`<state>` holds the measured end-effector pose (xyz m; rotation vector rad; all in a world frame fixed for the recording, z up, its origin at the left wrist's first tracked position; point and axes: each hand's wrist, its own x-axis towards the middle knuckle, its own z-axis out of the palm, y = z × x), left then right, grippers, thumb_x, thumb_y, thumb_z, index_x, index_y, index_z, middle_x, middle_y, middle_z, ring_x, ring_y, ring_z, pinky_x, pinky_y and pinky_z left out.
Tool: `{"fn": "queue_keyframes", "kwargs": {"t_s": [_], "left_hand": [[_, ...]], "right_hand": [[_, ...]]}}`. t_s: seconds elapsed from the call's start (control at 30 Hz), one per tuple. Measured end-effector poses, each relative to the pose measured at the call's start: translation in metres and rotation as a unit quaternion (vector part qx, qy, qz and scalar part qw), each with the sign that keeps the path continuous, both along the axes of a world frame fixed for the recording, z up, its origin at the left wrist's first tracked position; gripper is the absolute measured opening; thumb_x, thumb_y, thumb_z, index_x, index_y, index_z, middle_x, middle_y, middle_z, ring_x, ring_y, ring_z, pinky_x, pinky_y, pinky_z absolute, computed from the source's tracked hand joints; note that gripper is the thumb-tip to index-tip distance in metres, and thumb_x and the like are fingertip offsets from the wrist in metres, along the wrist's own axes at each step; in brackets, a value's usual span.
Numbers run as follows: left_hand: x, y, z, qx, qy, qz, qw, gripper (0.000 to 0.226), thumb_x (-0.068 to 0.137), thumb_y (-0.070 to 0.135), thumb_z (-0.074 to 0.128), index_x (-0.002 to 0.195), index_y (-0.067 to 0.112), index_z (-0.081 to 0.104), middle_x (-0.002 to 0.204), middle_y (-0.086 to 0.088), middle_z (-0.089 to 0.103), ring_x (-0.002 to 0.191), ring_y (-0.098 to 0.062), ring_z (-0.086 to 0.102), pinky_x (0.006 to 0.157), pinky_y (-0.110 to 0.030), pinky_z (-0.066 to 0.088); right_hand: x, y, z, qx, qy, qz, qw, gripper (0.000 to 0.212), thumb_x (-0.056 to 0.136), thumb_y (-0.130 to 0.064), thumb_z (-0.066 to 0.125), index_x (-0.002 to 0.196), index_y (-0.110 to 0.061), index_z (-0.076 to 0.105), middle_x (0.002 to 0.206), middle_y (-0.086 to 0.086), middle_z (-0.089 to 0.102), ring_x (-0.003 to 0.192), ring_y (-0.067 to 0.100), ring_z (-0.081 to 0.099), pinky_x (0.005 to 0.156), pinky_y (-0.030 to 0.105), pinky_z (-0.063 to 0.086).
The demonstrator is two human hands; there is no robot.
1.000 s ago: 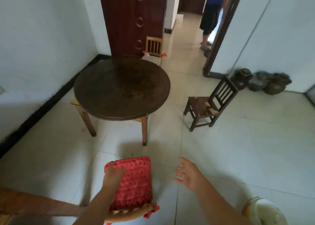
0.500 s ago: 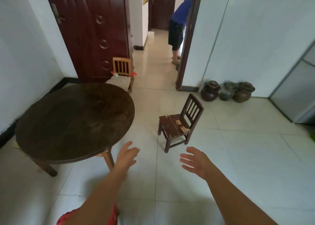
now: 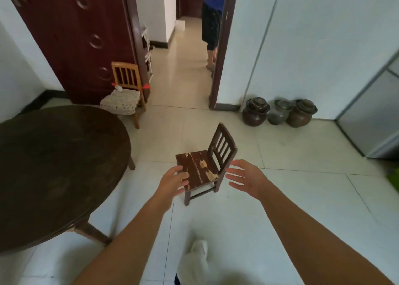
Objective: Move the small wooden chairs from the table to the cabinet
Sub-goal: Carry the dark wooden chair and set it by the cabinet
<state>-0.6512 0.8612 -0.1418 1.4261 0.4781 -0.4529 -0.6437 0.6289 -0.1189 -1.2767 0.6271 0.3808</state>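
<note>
Dark wooden chair [image 3: 205, 168] stands upright on the tiled floor [image 3: 280, 198], just off the right edge of the round dark worktop [image 3: 58, 168], slatted back toward the far right. Seat worn, pale patches showing.

Left hand [image 3: 172, 182] reaches over the seat's near-left corner; its grip is spread, fingers loose, nothing held. Whether the fingertips touch the seat cannot be told. Right hand [image 3: 246, 178] hangs just beside the seat's right edge below the backrest, palm inward, grip wide, nothing held, apart from the wood.

Second chair, light wood [image 3: 127, 86], stands on the floor beyond the worktop's far edge against a dark red door [image 3: 75, 36], a pale crocheted cushion [image 3: 121, 101] on its seat.

Three lidded clay jars [image 3: 278, 114] sit in a row against the far wall. Another person [image 3: 211, 19] stands in the doorway.
</note>
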Motion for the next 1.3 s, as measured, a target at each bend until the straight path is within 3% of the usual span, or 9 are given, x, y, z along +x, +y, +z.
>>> {"fn": "queue_keyframes", "kwargs": {"t_s": [0.13, 0.3, 0.5, 0.63, 0.77, 0.9, 1.03, 1.2, 1.3], "left_hand": [[0.098, -0.039, -0.017, -0.009, 0.010, -0.002, 1.000, 0.041, 0.089, 0.009, 0.059, 0.128, 0.015, 0.050, 0.115, -0.010, 0.063, 0.106, -0.024, 0.061, 0.092, -0.037, 0.047], [0.202, -0.099, -0.027, 0.017, 0.033, -0.012, 0.999, 0.042, 0.090, 0.009, 0.056, 0.131, 0.017, 0.049, 0.124, -0.012, 0.060, 0.112, -0.024, 0.059, 0.101, -0.040, 0.045], [0.290, -0.161, -0.054, 0.054, 0.054, -0.006, 0.997, 0.044, 0.088, 0.014, 0.056, 0.130, 0.025, 0.049, 0.118, -0.004, 0.056, 0.102, -0.016, 0.057, 0.077, -0.027, 0.047], [0.339, -0.203, -0.092, 0.099, 0.084, 0.027, 0.991, 0.049, 0.084, 0.016, 0.058, 0.130, 0.027, 0.047, 0.120, -0.002, 0.053, 0.112, -0.022, 0.053, 0.100, -0.042, 0.043], [0.371, -0.242, -0.146, 0.119, 0.104, 0.045, 0.986, 0.060, 0.081, 0.016, 0.061, 0.136, 0.022, 0.040, 0.113, 0.000, 0.053, 0.108, -0.021, 0.052, 0.095, -0.036, 0.042], [0.394, -0.285, -0.209, 0.155, 0.134, 0.031, 0.978, 0.071, 0.078, 0.009, 0.066, 0.140, 0.012, 0.031, 0.118, -0.008, 0.057, 0.107, -0.024, 0.056, 0.088, -0.034, 0.049], [0.408, -0.318, -0.261, 0.214, 0.188, -0.025, 0.958, 0.088, 0.079, 0.015, 0.062, 0.147, 0.013, 0.007, 0.124, -0.014, 0.054, 0.105, -0.028, 0.059, 0.076, -0.033, 0.052], [0.402, -0.329, -0.283, 0.446, 0.163, -0.119, 0.872, 0.083, 0.082, 0.009, 0.050, 0.147, 0.017, 0.000, 0.120, -0.010, 0.059, 0.111, -0.029, 0.059, 0.093, -0.041, 0.045], [0.397, -0.326, -0.282, 0.476, 0.147, -0.132, 0.857, 0.081, 0.083, 0.008, 0.049, 0.147, 0.017, -0.001, 0.116, -0.010, 0.063, 0.109, -0.030, 0.061, 0.096, -0.042, 0.042]], "right_hand": [[0.102, -0.036, -0.006, -0.013, 0.009, 0.002, 1.000, 0.034, 0.088, -0.020, 0.060, 0.118, -0.004, 0.060, 0.116, 0.017, 0.065, 0.108, 0.032, 0.062, 0.091, 0.042, 0.050], [0.216, -0.072, -0.017, -0.026, 0.041, 0.035, 0.998, 0.024, 0.090, -0.018, 0.055, 0.109, -0.006, 0.063, 0.119, 0.025, 0.063, 0.113, 0.039, 0.059, 0.082, 0.037, 0.051], [0.330, -0.119, -0.051, -0.068, 0.035, 0.082, 0.994, 0.018, 0.095, -0.020, 0.051, 0.108, -0.016, 0.062, 0.123, 0.017, 0.061, 0.113, 0.033, 0.057, 0.095, 0.043, 0.048], [0.404, -0.141, -0.088, -0.130, 0.045, 0.152, 0.979, 0.016, 0.097, -0.017, 0.047, 0.103, -0.018, 0.062, 0.112, 0.008, 0.064, 0.102, 0.023, 0.058, 0.078, 0.034, 0.048], [0.459, -0.147, -0.147, -0.186, 0.053, 0.246, 0.950, 0.036, 0.094, -0.016, 0.051, 0.130, -0.019, 0.052, 0.130, 0.009, 0.056, 0.116, 0.026, 0.052, 0.093, 0.041, 0.045], [0.488, -0.144, -0.214, -0.200, 0.058, 0.307, 0.928, 0.057, 0.087, -0.017, 0.061, 0.140, -0.022, 0.041, 0.142, 0.007, 0.044, 0.125, 0.027, 0.045, 0.093, 0.040, 0.042], [0.505, -0.137, -0.274, -0.218, 0.079, 0.383, 0.894, 0.077, 0.084, -0.027, 0.066, 0.148, -0.026, 0.024, 0.146, 0.005, 0.040, 0.125, 0.031, 0.044, 0.082, 0.045, 0.049], [0.510, -0.120, -0.318, -0.175, 0.059, 0.392, 0.901, 0.071, 0.079, -0.013, 0.070, 0.138, -0.027, 0.033, 0.118, 0.012, 0.061, 0.100, 0.033, 0.062, 0.078, 0.057, 0.055], [0.508, -0.113, -0.324, -0.173, 0.034, 0.396, 0.901, 0.077, 0.079, -0.001, 0.061, 0.143, -0.027, 0.025, 0.118, 0.014, 0.059, 0.101, 0.035, 0.060, 0.082, 0.055, 0.054]]}}
